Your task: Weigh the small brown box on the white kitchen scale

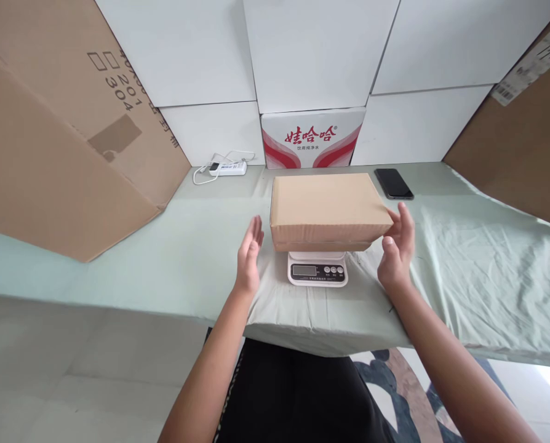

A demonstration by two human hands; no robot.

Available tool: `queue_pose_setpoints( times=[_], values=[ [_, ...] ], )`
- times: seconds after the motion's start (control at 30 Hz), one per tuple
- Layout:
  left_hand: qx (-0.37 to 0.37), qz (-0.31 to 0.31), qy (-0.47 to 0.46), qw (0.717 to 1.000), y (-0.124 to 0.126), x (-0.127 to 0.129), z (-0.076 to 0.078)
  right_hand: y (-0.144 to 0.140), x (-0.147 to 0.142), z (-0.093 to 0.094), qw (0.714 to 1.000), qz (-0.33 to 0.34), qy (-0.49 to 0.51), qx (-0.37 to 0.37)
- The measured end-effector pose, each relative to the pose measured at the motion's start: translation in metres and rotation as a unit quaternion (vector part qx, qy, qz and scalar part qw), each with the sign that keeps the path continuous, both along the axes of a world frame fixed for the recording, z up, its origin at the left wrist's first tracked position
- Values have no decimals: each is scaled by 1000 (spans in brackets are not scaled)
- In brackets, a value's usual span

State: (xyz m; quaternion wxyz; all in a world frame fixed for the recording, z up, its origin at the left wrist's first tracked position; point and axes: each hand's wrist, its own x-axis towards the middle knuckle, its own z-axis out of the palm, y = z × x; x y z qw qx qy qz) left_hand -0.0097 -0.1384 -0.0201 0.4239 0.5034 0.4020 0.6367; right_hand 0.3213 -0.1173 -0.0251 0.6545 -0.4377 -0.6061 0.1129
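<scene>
A closed brown cardboard box (pixel 328 203) rests on a white digital kitchen scale (pixel 318 280), covering its weighing plate. The scale's small display and its buttons face me; no reading can be made out. My left hand (pixel 250 255) is held upright just left of the box, apart from it, its fingers stretched out and holding nothing. At the box's right end is my right hand (pixel 398 243), its fingers spread and partly curled beside the corner. Whether those fingertips touch the cardboard I cannot tell.
A black phone (pixel 394 184) lies behind the box on the right. Back left is a white device (pixel 227 168) with a cable. Large cardboard sheets (pixel 48 135) flank both sides, and white boxes (pixel 309 55) line the back. Pale green cloth (pixel 173 258) covers the table.
</scene>
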Motion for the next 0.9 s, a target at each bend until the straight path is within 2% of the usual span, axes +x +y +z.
queue_pose_setpoints(
  times=[0.1,0.2,0.4,0.63,0.9],
  values=[
    [-23,-57,25,998,-2,4,2,-4,-4,0,999,9,-30,-27],
    [-22,-80,42,996,-2,7,4,-7,-6,2,999,0,-34,-27],
    [-21,-89,45,995,-2,8,8,-8,-7,5,999,2,-28,-20],
    [-15,-96,46,994,-3,8,7,-6,-5,0,1000,4,-21,-15],
    [-12,-45,29,999,-1,3,2,-4,-5,0,1000,4,-1,-7]
  ],
)
